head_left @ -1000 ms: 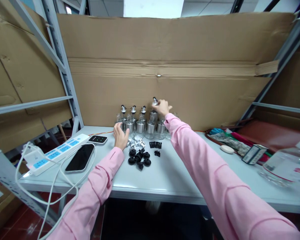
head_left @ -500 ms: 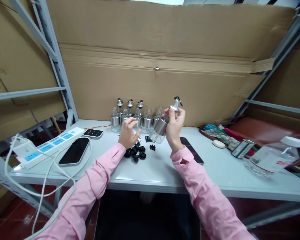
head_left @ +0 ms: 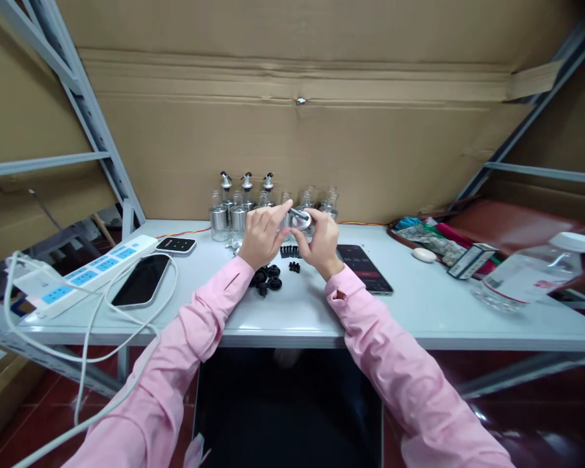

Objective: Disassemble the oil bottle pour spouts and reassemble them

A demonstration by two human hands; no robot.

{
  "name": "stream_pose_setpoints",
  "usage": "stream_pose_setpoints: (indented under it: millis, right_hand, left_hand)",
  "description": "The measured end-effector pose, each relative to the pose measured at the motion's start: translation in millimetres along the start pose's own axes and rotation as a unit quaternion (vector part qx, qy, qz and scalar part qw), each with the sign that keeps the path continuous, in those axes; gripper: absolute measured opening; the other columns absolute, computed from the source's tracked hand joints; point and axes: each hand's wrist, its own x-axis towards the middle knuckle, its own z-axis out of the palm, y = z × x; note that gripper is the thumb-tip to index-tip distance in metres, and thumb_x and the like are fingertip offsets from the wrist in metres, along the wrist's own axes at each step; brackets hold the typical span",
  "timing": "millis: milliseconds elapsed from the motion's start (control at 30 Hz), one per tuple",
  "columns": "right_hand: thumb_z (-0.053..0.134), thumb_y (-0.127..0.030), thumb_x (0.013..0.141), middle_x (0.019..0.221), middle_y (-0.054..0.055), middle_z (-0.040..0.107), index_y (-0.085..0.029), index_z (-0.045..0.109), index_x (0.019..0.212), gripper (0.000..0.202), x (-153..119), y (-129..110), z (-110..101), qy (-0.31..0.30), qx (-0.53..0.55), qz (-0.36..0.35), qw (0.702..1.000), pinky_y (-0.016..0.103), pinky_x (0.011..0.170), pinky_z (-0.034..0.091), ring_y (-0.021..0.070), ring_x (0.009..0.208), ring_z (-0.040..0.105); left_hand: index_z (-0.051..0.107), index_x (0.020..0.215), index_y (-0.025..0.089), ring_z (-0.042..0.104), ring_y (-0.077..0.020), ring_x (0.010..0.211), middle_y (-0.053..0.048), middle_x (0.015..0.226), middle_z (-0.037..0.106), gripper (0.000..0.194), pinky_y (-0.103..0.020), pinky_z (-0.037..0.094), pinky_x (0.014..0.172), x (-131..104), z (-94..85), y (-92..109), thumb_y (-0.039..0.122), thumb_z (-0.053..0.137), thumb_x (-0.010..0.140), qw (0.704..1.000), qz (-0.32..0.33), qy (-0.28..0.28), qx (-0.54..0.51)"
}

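Observation:
A silver pourer spout with a black tip is held between my two hands, above the table. My right hand grips its rounded silver base between thumb and fingers. From the other side, my left hand has its fingertips at the black tip, index finger and thumb closed in around it. Behind my hands stands a row of glass bottles with steel sleeves; three at the back carry pourer spouts. Black round caps lie below my left hand, and small black pieces lie between my forearms.
A phone with a lit timer lies right of my hand. To the left are a power strip, a second phone, a small black device and white cables. A clear jug and small box stand at the right.
My right hand has moved left and down with the spout, and my left hand has come up to meet it. The tilted bottle by my right hand no longer shows there. The view has dipped.

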Motion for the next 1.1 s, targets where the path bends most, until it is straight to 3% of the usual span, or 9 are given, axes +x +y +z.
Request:
stream_pose_setpoints:
  millis: [167,367,600,800,967,1100]
  right_hand:
    - [0.044,-0.051,0.083,0.084,0.008,0.065,-0.020,0.055,0.103,0.039,2,-3,1,-0.022,-0.041,-0.049,0.998,0.038,0.075,0.041,0.0221,0.074,0.056]
    - [0.048,-0.051,0.081,0.076,0.007,0.067,-0.016,0.058,0.100,0.041,4,-6,1,-0.042,-0.041,-0.079,0.995,0.038,0.076,0.036,0.0193,0.063,0.053]
    - [0.046,-0.050,0.085,0.085,0.005,0.068,-0.019,0.055,0.117,0.046,6,-9,-2,-0.084,-0.036,-0.069,0.993,0.035,0.080,0.031,0.0171,0.069,0.057]
    - [0.045,-0.049,0.087,0.070,0.000,0.064,-0.022,0.049,0.128,0.049,8,-12,-4,-0.104,-0.054,-0.081,0.990,0.032,0.076,0.029,0.0140,0.062,0.052]
    - [0.044,-0.050,0.087,0.068,-0.001,0.062,-0.024,0.046,0.131,0.052,6,-12,1,-0.080,-0.052,-0.085,0.992,0.032,0.076,0.030,0.0141,0.062,0.051]
    - [0.041,-0.052,0.087,0.083,0.005,0.065,-0.021,0.033,0.139,0.061,4,-15,4,-0.020,-0.026,-0.025,0.999,0.035,0.079,0.034,0.0184,0.073,0.055]
  left_hand:
    - [0.046,0.121,0.016,0.047,-0.0198,0.103,-0.010,0.111,0.057,0.041,-0.033,0.033,0.090,3,-6.9,0,0.041,0.026,0.095,1.000,-0.011,0.001,-0.001]
    - [0.055,0.098,0.018,0.050,-0.0190,0.091,-0.006,0.092,0.060,0.033,-0.033,0.038,0.082,2,-9.0,-6,0.042,0.033,0.094,0.999,-0.036,-0.009,-0.029]
    - [0.054,0.091,0.019,0.049,-0.0194,0.087,-0.005,0.087,0.059,0.031,-0.032,0.040,0.080,-1,-10.0,-10,0.043,0.035,0.093,0.998,-0.051,0.024,-0.031]
    - [0.053,0.090,0.018,0.049,-0.0200,0.083,-0.006,0.084,0.058,0.040,-0.033,0.037,0.077,-5,-10.0,-19,0.046,0.024,0.094,0.998,-0.051,-0.026,0.006]
    - [0.052,0.088,0.016,0.048,-0.0208,0.078,-0.007,0.080,0.056,0.046,-0.033,0.035,0.071,-7,-8.6,-22,0.045,0.016,0.095,0.998,-0.028,-0.037,0.041]
    - [0.049,0.085,0.018,0.047,-0.0200,0.076,-0.006,0.079,0.052,0.046,-0.033,0.034,0.072,-5,-9.3,-20,0.048,0.015,0.094,0.998,-0.041,0.030,0.032]
